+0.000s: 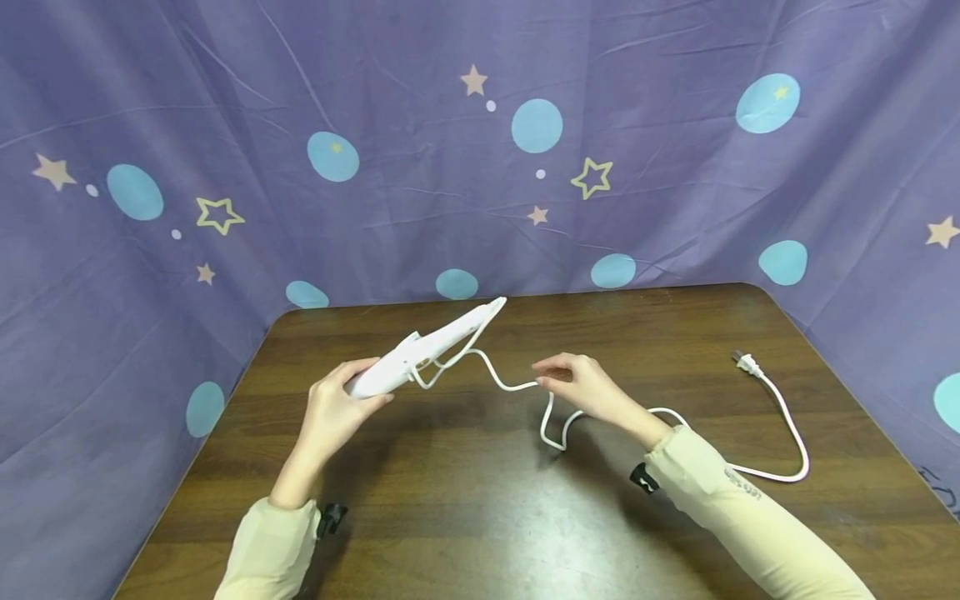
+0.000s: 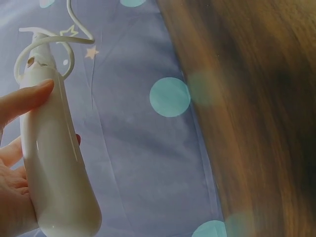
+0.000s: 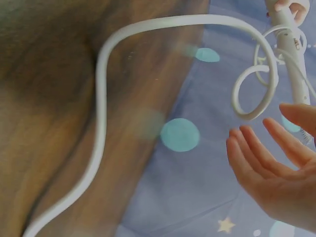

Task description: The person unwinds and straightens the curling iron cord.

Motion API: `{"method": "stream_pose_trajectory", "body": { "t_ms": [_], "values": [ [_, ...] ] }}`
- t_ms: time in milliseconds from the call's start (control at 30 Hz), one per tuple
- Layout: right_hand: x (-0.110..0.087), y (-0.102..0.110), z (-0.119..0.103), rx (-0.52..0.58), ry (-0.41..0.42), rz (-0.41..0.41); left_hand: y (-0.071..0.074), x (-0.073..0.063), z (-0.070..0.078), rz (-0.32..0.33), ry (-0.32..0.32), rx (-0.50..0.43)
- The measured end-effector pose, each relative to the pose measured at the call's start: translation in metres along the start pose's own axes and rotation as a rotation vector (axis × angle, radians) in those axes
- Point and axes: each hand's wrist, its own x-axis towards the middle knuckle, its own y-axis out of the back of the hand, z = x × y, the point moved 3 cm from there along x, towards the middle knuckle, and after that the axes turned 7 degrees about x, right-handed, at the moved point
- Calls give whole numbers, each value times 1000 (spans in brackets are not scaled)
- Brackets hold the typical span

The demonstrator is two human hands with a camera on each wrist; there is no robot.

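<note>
My left hand (image 1: pixel 333 412) grips a long white corded handheld appliance (image 1: pixel 386 371), shaped somewhat like a curling iron, by its thick smooth end. In the left wrist view the thumb lies along the white body (image 2: pixel 54 148). The appliance is raised above the table, its slim end tilted up and to the right. A white cord (image 1: pixel 555 442) loops loosely around its slim part and trails right. Beside the cord, my right hand (image 1: pixel 588 390) hovers with fingers parted. In the right wrist view a cord loop (image 3: pixel 236 96) hangs just beyond those fingertips, and nothing is held.
Brown wooden table (image 1: pixel 465 517) below both hands. The cord runs under the right forearm to a two-pin plug (image 1: pixel 747 364) lying at the right. Behind the table hangs a purple curtain (image 1: pixel 420 208) with stars and blue dots.
</note>
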Motion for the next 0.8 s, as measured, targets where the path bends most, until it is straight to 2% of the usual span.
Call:
{"method": "stream_pose_trajectory", "body": {
  "t_ms": [200,500,667,800],
  "values": [
    [2,-2,-15,-19,57,22,-2,1,4,-12,-5,-7],
    [18,-9,-23,65,-28,-40,-4,2,10,-29,-18,-13],
    [27,-14,-25,64,-44,-34,-5,2,13,-34,-28,-10],
    [32,-17,-24,114,-58,-37,-6,2,14,-30,-37,-14]
  ]
}}
